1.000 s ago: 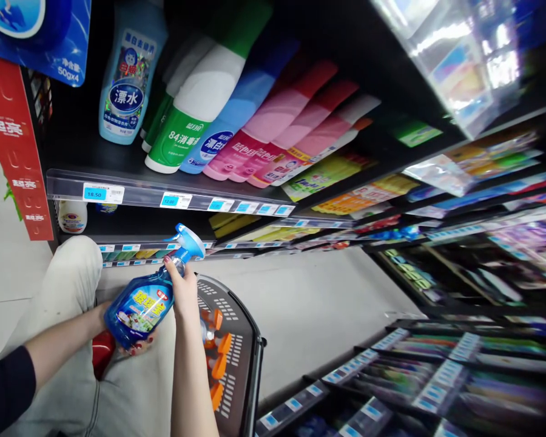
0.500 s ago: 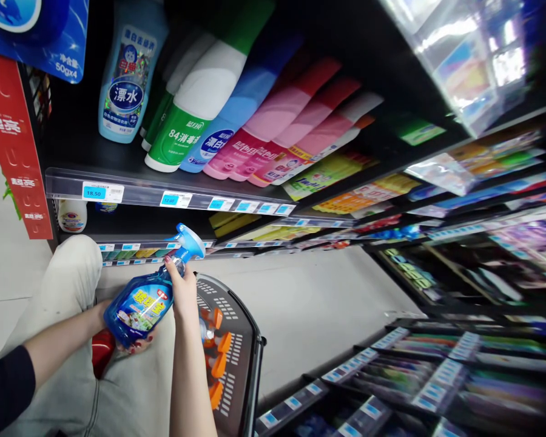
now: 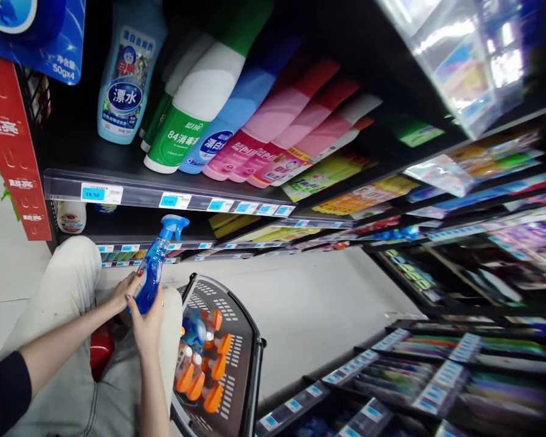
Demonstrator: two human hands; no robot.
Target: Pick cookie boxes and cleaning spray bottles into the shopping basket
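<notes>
A blue spray bottle with a light-blue trigger head stands nearly upright between my hands, just above my knees. Its narrow side faces me and the trigger points right. My left hand grips the bottle's left side, fingers closed against it. Lower on the right side, my right hand is wrapped round the base. Close by on the right is a dark shopping basket, holding several bottles with orange trigger heads and something blue and clear.
In front, a shelf carries several bleach and disinfectant bottles above price tags. A lower shelf holds a white bottle. Red display panel stands at left. Grey floor runs between this shelf and another shelving row.
The spray bottle has turned from label-forward to edge-on and moved slightly left. My right hand has slid from its neck down to its base, and my left hand now grips its side.
</notes>
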